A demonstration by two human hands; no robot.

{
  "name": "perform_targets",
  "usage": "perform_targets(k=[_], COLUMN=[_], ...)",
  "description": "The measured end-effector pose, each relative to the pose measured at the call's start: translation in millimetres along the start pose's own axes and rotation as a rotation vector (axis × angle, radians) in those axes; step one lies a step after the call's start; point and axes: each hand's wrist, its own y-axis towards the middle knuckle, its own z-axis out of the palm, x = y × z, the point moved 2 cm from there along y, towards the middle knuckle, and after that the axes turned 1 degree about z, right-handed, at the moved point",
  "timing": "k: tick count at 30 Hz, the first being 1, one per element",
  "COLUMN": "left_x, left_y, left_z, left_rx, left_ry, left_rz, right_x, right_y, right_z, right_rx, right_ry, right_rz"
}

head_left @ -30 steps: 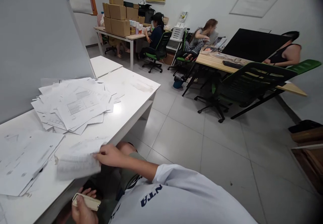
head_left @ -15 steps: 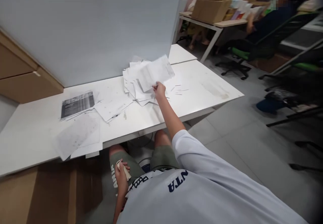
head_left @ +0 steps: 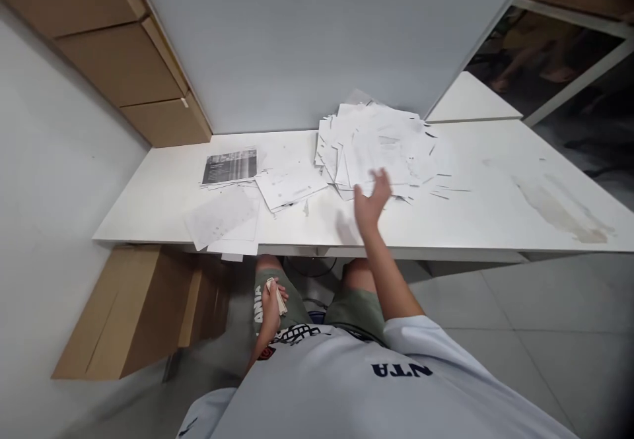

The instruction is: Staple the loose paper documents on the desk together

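Fingers spread on right hand, above messy white paper heap, left hand gripping beige object

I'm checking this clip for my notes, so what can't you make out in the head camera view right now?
Head view only:
The left hand grip hides most of the small cream object, so its kind is unclear.
The right hand is motion-blurred.
Print on the paper pile and the dark printed sheet is too small to read.

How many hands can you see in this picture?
2. The right hand is open over the white desk, beside the paper pile; the left hand is down by the thigh, holding a slim pale item.
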Motion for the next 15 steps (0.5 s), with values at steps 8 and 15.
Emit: perform_targets(k=[8,15], left_x=[9,8], left_y=[1,6], left_z=[-10.4,-7.7], left_rx=[-0.042,0.002], left_ry=[-0.070,-0.076], left_rz=[-0.007,-0.041], right_x=[91,79], right_y=[-59,-63], right_z=[116,93], right_rx=[0.781,0.657], right_ry=[-0.077,-0.096], right_rz=[-0.304,-0.290])
